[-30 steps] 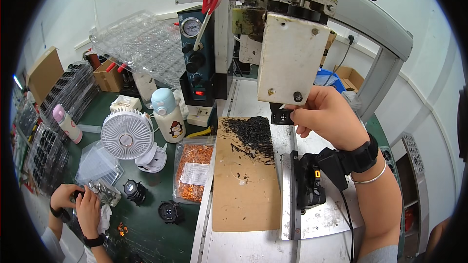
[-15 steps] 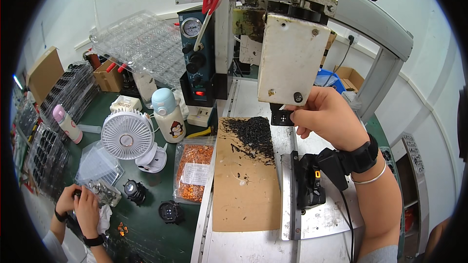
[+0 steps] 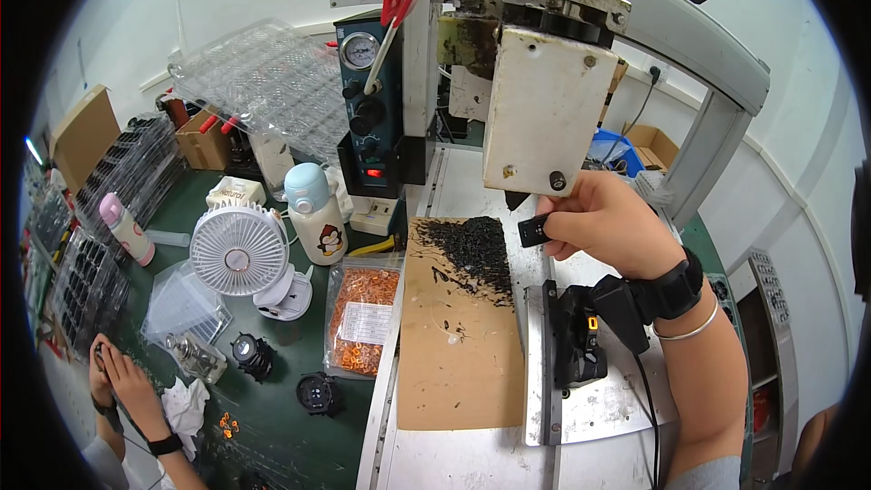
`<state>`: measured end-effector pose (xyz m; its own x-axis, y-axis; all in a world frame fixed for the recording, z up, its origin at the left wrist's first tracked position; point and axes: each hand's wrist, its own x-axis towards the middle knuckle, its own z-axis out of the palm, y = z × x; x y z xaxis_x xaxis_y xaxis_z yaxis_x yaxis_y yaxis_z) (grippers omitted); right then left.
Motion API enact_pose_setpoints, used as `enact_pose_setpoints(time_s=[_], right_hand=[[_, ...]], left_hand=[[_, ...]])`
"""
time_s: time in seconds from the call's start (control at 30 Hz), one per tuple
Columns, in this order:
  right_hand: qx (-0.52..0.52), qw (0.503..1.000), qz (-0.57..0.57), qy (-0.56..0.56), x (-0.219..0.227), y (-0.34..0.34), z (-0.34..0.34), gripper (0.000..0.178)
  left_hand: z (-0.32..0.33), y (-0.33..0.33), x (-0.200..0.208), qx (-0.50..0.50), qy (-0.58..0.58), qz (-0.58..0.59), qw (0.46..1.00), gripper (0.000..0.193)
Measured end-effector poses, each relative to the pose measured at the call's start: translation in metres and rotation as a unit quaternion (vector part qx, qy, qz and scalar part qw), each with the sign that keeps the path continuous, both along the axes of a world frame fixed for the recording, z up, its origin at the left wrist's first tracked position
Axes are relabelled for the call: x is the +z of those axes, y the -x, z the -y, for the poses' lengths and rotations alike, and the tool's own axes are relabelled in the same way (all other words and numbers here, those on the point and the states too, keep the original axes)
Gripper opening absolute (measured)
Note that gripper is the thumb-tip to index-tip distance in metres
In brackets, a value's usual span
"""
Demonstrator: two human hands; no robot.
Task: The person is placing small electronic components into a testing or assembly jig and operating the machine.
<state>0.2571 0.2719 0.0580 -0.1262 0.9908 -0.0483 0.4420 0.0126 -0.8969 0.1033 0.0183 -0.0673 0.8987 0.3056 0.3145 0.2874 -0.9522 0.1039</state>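
Note:
My right hand (image 3: 603, 229) pinches a small flat black plastic piece (image 3: 533, 231) with tiny holes in its face. It holds the piece tilted, just below and right of the dark pointed tip (image 3: 516, 200) under a white machine head (image 3: 544, 113). A small gap shows between piece and tip. Beneath my wrist, a black fixture (image 3: 579, 340) with an orange ring in it stands on a metal plate (image 3: 626, 408). Left of that, cardboard (image 3: 458, 372) carries a heap of black strands (image 3: 472, 249). My left hand is out of view.
At the far left a co-worker's two hands (image 3: 122, 377) hold something too small to make out. On the green table stand a white fan (image 3: 238, 254), a bottle (image 3: 316, 218), a bag of orange rings (image 3: 363, 308) and round black parts (image 3: 318, 395). A cable (image 3: 649, 408) hangs from my wrist.
The black piece has come away from the tip and tilted, shifting slightly right and down in my right hand. The co-worker's hands have moved left, showing more of a white tissue.

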Motion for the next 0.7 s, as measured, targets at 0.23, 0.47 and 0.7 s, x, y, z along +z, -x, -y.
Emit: enact_pose_setpoints(time_s=[0.23,0.47,0.7], right_hand=[[-0.019,0.999,-0.030,-0.023,-0.006,0.000,-0.004,0.013],[-0.006,0.996,-0.086,0.024,-0.005,-0.002,-0.007,0.020],[0.028,0.998,-0.062,-0.015,-0.011,-0.006,-0.016,0.028]], left_hand=[[0.002,-0.001,-0.002,0.013,0.005,0.011,1.000,0.044],[0.002,-0.001,-0.003,0.012,0.005,0.017,1.000,0.043],[0.000,0.000,0.000,0.005,0.017,0.008,1.000,0.043]])
